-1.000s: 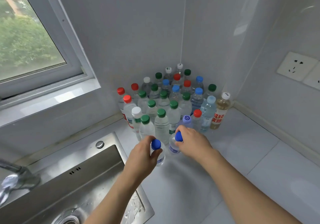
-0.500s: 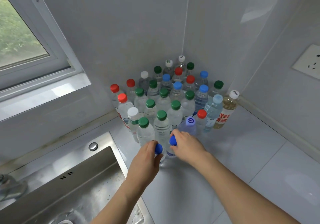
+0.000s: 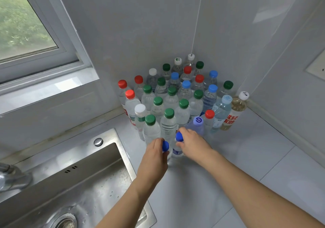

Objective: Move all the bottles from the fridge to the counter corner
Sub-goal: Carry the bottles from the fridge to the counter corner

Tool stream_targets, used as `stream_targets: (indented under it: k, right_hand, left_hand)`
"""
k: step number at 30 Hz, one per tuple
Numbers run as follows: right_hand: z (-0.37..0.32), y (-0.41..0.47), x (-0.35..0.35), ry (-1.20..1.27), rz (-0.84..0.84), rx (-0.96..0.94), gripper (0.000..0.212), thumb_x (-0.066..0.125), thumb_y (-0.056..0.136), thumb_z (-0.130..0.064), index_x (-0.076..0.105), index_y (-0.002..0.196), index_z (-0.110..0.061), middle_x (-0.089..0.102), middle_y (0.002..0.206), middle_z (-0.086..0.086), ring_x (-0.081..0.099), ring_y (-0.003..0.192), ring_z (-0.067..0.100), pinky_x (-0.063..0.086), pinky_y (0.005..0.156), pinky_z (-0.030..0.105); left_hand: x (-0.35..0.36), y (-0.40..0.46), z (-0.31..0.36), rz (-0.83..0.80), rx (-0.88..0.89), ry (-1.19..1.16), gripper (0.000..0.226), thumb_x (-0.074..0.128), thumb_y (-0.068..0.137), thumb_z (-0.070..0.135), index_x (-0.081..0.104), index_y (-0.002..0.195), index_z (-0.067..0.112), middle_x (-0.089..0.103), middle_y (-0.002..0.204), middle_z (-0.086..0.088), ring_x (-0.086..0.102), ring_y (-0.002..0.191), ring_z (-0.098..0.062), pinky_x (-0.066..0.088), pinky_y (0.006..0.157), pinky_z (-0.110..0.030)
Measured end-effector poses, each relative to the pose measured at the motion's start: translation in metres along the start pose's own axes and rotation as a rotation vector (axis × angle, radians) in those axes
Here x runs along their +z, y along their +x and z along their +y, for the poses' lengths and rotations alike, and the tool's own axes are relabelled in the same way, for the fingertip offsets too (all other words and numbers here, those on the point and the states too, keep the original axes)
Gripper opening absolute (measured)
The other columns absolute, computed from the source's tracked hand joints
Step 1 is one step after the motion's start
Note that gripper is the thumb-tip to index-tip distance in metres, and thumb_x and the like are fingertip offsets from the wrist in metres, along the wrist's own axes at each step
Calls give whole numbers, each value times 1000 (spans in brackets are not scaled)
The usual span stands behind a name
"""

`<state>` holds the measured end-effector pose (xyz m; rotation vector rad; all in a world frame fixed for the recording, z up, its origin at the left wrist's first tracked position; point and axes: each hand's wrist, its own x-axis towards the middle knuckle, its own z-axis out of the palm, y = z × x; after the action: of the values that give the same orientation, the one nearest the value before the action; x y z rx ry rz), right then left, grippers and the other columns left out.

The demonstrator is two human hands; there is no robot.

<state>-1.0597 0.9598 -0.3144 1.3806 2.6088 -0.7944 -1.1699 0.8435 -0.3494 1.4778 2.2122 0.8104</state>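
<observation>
**Counter corner stock: two blue-capped bottles at the front edge of the cluster**

- Left hand (image 3: 155,154): fingers curled round the neck of a blue-capped bottle (image 3: 165,146); the bottle stands upright, long axis vertical, cap showing at the fingertips.
- Right hand (image 3: 192,144): fingers curled round the neck of a second blue-capped bottle (image 3: 179,137), also upright, just beside the left hand's bottle, on that hand's inner side.
- Whether either base rests on the counter (image 3: 237,157) cannot be told; the hands hide it.
- Bottle cluster (image 3: 175,95): upright bottles with red, green, blue and white caps, packed into the wall corner directly beyond both hands' fingertips; nearest members touch or almost touch the held pair.
- Sink (image 3: 73,178): on the outer side of the left hand, close to its wrist.
- Judgement: placement step near its end; release calls for opening straight upward, since neighbours stand tight ahead. The left hand is nearer the sink edge, so a tipped bottle there could roll in.
</observation>
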Motion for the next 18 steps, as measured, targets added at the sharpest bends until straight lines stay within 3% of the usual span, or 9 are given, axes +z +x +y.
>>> stream_targets:
  k: [7,10,12,18]
  right_hand:
    - [-1,-6,3,-34,3,10,36,54,94,-25,41,127,-18,54,117,8,59,95,27,53,81,41]
    - [-1,-17,2,-17,6,15,64,56,94,-25,20,147,-22,51,131,9,59,104,30,52,84,42]
    - [0,-25,0,-7,12,7,77,58,92,-27,7,150,-29,50,134,6,60,103,29,50,80,39]
    - [17,-65,-19,1,98,17,77,56,92,-37,8,151,-24,36,148,7,49,124,31,45,94,41]
  left_hand:
    - [-2,0,-1,19,-7,104,16,55,94,25,47,107,19,54,100,4,46,85,-14,40,68,-24]
    - [-5,-2,5,17,-8,157,19,55,95,27,49,111,19,57,105,3,46,85,-14,40,70,-22]
    - [-8,-2,8,14,3,194,27,55,95,28,48,120,19,57,112,3,49,88,-14,38,71,-21]
    - [-22,-10,30,137,163,323,34,54,94,26,51,126,15,57,120,1,52,104,-21,50,76,-29]
